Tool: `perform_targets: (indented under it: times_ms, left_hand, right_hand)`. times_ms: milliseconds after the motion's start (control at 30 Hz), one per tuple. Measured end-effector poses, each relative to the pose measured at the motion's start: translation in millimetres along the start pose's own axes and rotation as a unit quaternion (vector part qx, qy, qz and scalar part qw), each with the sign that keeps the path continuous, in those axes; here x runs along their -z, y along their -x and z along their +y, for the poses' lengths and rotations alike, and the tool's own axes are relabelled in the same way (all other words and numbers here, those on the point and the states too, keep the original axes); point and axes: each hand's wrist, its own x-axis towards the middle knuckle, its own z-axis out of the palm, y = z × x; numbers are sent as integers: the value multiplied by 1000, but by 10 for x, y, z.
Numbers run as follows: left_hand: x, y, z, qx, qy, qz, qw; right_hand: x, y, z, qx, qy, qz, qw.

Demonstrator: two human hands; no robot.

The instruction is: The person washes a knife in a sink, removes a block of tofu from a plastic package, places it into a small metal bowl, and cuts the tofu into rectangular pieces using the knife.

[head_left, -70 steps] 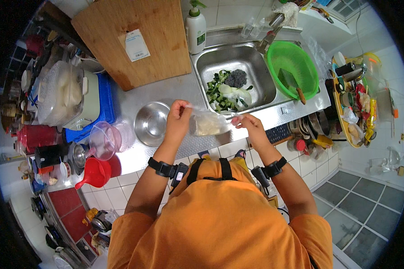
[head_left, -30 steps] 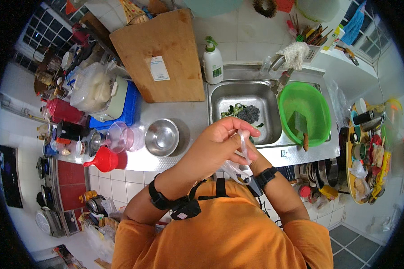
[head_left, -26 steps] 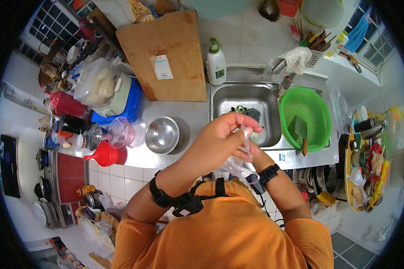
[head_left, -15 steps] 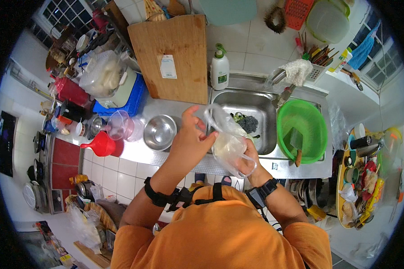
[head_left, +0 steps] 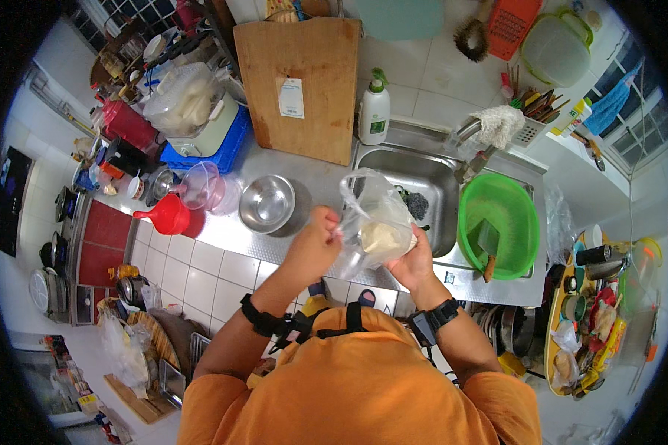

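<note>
A clear plastic bag (head_left: 364, 200) with a pale cream lump (head_left: 384, 239) inside hangs between my hands, in front of the sink. My left hand (head_left: 319, 241) is closed, its fingers pinching the bag's left edge. Under the bag's right side, my right hand (head_left: 413, 261) cups and grips it around the lump; some of its fingers are hidden behind the plastic. To the left of the bag, a steel bowl (head_left: 267, 204) rests on the counter. What the lump is, I cannot tell.
The steel sink (head_left: 441, 167) holds a dark scouring pad and scraps. A green basin (head_left: 523, 222) with a cleaver in it stands at its right. Behind are a wooden cutting board (head_left: 297, 81) and a white pump bottle (head_left: 375, 111). A red ladle-like scoop (head_left: 167, 215) lies left.
My left hand has gone from spread fingers at the bag's handle to a pinch on its left edge. The bag has turned, and the lump shows more plainly.
</note>
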Motion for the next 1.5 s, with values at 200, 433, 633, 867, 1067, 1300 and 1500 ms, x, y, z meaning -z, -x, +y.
perform_targets:
  times_ms: [200, 433, 633, 867, 1067, 1300, 1500]
  left_hand:
    - [397, -65, -142, -109, -138, 25, 984]
    - [719, -14, 377, -202, -232, 50, 950]
    - [810, -9, 62, -203, -233, -112, 944]
    - [889, -292, -112, -153, 8, -215, 965]
    - [750, -461, -294, -220, -161, -272, 923]
    - [1068, -661, -544, -148, 34, -375, 915]
    - [1176, -505, -928, -39, 209, -349, 913]
  right_hand:
    - [-45, 53, 43, -42, -52, -33, 997]
    - [-300, 108, 207, -20, -53, 14, 998]
    - [-445, 14, 450, -5, -17, 30, 999]
    - [-441, -205, 751, -20, 115, 72, 990]
    - [-307, -553, 1058, -36, 288, 127, 948]
    - [-238, -736, 1244, -10, 84, 37, 996]
    - [-422, -696, 1233, 18, -74, 13, 997]
